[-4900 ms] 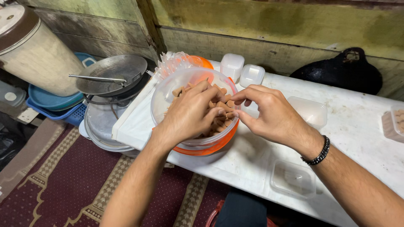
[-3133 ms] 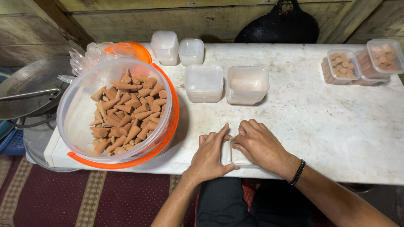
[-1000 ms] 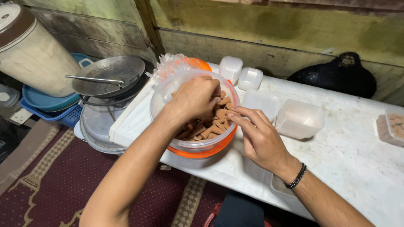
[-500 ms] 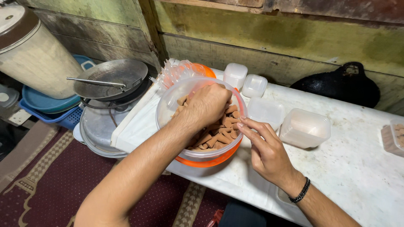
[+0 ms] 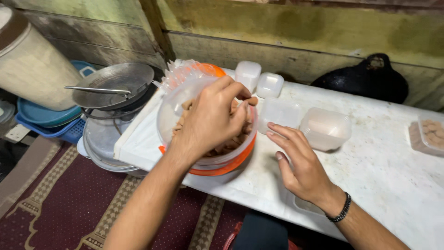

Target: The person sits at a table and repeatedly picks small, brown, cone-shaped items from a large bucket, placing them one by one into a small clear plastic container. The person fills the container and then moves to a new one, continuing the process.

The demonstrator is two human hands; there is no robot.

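Our left hand (image 5: pixel 210 118) reached into the tub (image 5: pixel 206 125) at 10 o'clock on the table (image 5: pixel 388 171), fingers pinched on a biscuit (image 5: pixel 251 100) at the tub's 2 o'clock rim. Our right hand (image 5: pixel 300 162) rested flat at 3 o'clock of the tub, fingers loose, gripping nothing, near small boxes (image 5: pixel 325 128).
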